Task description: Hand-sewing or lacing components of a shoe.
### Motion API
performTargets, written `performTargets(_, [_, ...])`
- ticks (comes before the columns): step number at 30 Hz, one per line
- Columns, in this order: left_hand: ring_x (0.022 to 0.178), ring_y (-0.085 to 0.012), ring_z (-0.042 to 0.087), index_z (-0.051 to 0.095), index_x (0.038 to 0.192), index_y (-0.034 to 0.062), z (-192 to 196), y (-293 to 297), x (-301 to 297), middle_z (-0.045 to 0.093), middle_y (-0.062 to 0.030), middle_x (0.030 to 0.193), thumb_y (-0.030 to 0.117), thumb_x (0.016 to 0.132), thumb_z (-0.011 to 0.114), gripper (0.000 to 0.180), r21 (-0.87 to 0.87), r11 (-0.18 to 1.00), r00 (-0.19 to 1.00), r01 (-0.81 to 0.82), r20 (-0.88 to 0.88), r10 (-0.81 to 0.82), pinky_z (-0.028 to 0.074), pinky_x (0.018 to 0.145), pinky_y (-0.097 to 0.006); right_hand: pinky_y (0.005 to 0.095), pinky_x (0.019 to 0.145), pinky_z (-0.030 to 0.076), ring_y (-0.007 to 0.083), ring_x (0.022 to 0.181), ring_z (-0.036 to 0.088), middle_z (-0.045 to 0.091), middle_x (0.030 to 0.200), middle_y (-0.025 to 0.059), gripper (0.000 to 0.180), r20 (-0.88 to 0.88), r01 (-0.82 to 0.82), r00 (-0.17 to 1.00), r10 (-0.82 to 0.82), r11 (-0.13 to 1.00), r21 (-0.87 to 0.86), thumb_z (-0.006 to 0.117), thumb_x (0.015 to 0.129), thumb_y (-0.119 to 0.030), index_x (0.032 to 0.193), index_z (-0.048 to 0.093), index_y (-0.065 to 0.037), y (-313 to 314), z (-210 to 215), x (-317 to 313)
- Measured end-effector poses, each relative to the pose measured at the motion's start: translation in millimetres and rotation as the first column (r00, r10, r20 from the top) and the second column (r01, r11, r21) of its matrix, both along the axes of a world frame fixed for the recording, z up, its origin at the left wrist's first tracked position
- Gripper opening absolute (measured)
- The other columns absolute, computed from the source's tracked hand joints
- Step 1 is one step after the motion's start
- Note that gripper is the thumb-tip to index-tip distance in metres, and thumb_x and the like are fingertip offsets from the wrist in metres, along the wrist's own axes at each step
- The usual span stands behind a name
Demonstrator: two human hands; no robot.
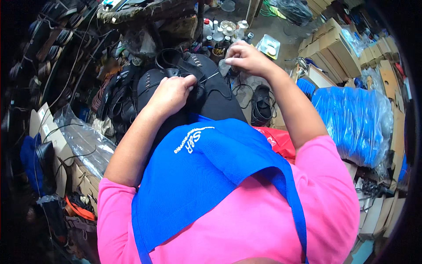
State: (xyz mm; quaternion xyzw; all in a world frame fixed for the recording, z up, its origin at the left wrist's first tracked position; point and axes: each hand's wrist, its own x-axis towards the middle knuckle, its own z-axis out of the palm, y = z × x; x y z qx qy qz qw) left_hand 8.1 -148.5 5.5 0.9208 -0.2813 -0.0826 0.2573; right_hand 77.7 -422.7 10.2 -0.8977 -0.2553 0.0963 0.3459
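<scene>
Over my lap, my left hand (pixel 173 93) is closed, its fingers pressed together at a black strappy piece (pixel 176 66) that looks like a sandal upper. A wide loop of the piece stands up beyond the knuckles. My right hand (pixel 247 58) is raised farther right, thumb and fingers pinched. What it holds is too small to tell; a cloudy, clear scrap (pixel 224 68) shows right below its fingertips. Between the hands runs a thin pale line (pixel 209 78), thread or needle, I cannot tell which. Dark cords trail over my black trousers (pixel 220 103), which show rows of light stitches.
Bottles and jars (pixel 217 35) stand ahead on the floor, near a white open box (pixel 268 46). A black sandal (pixel 262 105) lies right of my knee. Blue wrapped bundles (pixel 351 123) and cardboard boxes (pixel 327 46) fill the right. Racks of footwear (pixel 52 53) line the left.
</scene>
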Motion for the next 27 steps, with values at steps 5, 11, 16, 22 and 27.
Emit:
performTargets(5, [0.084,-0.0367,0.059,0.054,0.091,0.0054,-10,3,-6,0.061,-0.0187,0.080,0.012,0.083,0.053,0.010,-0.014,0.999,0.997,-0.033,0.077,0.034,0.044,0.071,-0.047,0.0435,0.087,0.044,0.0282,0.104,0.056,0.057,0.107,0.0102,0.022,0.155,0.090,0.986,-0.056,0.971,-0.222,0.064,0.080,-0.029,0.095,0.067,-0.014,25,2,-1])
performTargets(11, [0.083,-0.0364,0.059,0.054,0.090,0.0065,-8,13,-5,0.061,-0.0169,0.079,0.011,0.083,0.052,0.009,-0.025,1.000,0.998,-0.014,0.061,0.016,0.043,0.073,-0.047,0.0418,0.082,0.041,0.0243,0.089,0.063,0.066,0.085,0.0064,0.018,0.174,-0.262,0.858,0.483,0.704,-0.660,0.050,0.081,-0.015,0.093,0.063,-0.015,79,38,-41])
performTargets(16, [0.090,-0.0295,0.059,0.055,0.090,0.0088,-12,39,-10,0.062,-0.0096,0.086,0.008,0.079,0.052,0.012,0.002,0.995,0.971,0.098,0.219,-0.096,0.041,0.080,-0.042,0.0398,0.080,0.042,0.0255,0.086,0.063,0.064,0.078,0.0063,0.021,0.139,-0.318,0.849,0.510,0.703,-0.635,0.050,0.080,-0.012,0.095,0.061,-0.018,69,16,-34])
performTargets(22, [0.075,-0.0264,0.059,0.059,0.093,0.0032,-3,157,-52,0.060,-0.0117,0.081,0.004,0.081,0.058,0.012,-0.006,0.911,0.900,-0.412,0.154,0.408,0.046,0.069,-0.032,0.0354,0.068,0.048,0.0273,0.069,0.061,0.066,0.076,0.0123,0.011,-0.078,0.108,0.986,-0.150,0.912,-0.395,0.064,0.082,-0.019,0.091,0.064,-0.014,-27,0,-33])
performTargets(27, [0.075,-0.0098,0.050,0.060,0.089,0.0019,40,167,-40,0.057,-0.0016,0.083,0.011,0.085,0.062,0.009,-0.737,0.454,0.864,-0.500,-0.389,0.319,0.040,0.074,-0.024,0.0280,0.071,0.047,0.0126,0.076,0.059,0.063,0.084,0.0039,0.017,-0.635,0.554,0.771,0.055,0.433,0.711,0.067,0.085,-0.019,0.089,0.063,-0.003,-11,6,-17])
